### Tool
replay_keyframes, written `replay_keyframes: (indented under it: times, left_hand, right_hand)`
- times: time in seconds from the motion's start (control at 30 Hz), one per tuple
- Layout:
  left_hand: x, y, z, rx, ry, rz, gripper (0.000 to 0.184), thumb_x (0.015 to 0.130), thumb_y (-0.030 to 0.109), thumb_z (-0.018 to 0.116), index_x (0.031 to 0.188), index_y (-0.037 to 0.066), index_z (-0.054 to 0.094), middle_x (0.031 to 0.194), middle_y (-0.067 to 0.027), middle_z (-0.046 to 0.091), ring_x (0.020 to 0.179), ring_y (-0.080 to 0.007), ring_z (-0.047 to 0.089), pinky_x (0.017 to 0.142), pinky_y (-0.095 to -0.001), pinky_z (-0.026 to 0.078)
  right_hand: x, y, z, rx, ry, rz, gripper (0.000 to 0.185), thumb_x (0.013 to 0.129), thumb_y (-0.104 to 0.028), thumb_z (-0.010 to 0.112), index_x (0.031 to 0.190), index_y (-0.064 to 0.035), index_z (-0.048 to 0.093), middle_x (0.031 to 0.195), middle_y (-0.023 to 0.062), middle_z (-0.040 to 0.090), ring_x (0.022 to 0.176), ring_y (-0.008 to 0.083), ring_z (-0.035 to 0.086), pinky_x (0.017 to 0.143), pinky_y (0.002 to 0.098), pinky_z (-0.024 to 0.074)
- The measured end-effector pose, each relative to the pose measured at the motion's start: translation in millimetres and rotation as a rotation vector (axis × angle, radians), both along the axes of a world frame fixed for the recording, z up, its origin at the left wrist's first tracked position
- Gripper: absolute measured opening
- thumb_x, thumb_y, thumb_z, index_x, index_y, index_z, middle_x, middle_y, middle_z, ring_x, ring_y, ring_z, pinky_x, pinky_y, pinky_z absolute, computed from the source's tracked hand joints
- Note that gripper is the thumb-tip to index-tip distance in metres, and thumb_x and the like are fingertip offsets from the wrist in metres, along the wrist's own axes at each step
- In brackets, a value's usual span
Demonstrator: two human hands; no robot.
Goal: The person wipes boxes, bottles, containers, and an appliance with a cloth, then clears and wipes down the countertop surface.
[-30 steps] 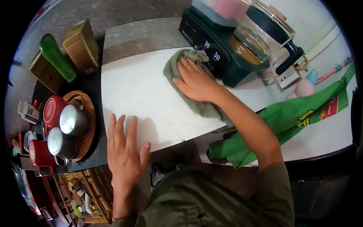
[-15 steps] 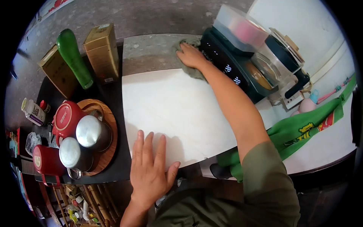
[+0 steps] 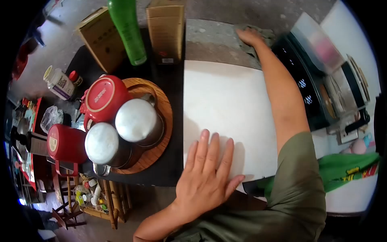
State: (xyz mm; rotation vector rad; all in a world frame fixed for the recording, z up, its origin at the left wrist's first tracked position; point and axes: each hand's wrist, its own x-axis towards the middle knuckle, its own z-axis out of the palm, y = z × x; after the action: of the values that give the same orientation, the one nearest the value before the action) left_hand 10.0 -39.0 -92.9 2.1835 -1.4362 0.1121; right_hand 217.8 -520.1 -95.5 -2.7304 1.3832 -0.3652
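Note:
My right hand (image 3: 250, 37) reaches to the far side, pressed on a grey-green cloth (image 3: 264, 35) over the grey stone-patterned strip (image 3: 217, 42) behind the white tabletop (image 3: 225, 97). Part of the cloth lies under the palm and the rest spreads beside it, close to the dark green appliance (image 3: 300, 76) with a lit display. Near the front edge of the white top, my left hand (image 3: 205, 177) rests with its fingers spread and nothing in it.
Left of the white top, a round wooden tray (image 3: 167, 117) bears upturned metal cups (image 3: 137, 121) and a red mug (image 3: 105, 99). Behind stand a green bottle (image 3: 128, 34) and gold boxes (image 3: 165, 32). A green cloth bag (image 3: 342, 171) hangs at the right.
The view has swung left, so things appear farther right. My right hand has moved with the cloth from the white top onto the grey strip behind it. My left hand stays spread near the front edge.

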Motion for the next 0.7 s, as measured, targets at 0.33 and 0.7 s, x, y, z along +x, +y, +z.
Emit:
replay_keyframes:
  times: [0.33, 0.7]
  left_hand:
    - [-7.3, 1.2, 2.8, -0.028, -0.047, 0.026, 0.068, 0.087, 0.036, 0.062, 0.142, 0.000, 0.043, 0.144, -0.0260, 0.038, 0.142, -0.0457, 0.025, 0.116, -0.0529, 0.021]
    - [-11.5, 3.5, -0.9, -0.074, -0.120, -0.015, 0.061, 0.091, 0.028, 0.057, 0.143, 0.000, 0.042, 0.145, -0.0260, 0.037, 0.142, -0.0459, 0.025, 0.115, -0.0533, 0.022]
  right_hand:
    - [-152.7, 138.0, -2.3, -0.161, 0.040, 0.912, 0.060, 0.099, -0.036, 0.044, 0.145, 0.0015, 0.037, 0.149, 0.0264, 0.036, 0.139, 0.0385, 0.035, 0.115, 0.0445, 0.0281]
    - [-420.8, 250.2, 5.2, -0.116, -0.187, 0.778, 0.038, 0.084, -0.016, 0.062, 0.119, -0.0024, 0.062, 0.117, 0.0145, 0.061, 0.105, 0.0333, 0.057, 0.092, 0.0446, 0.0470]
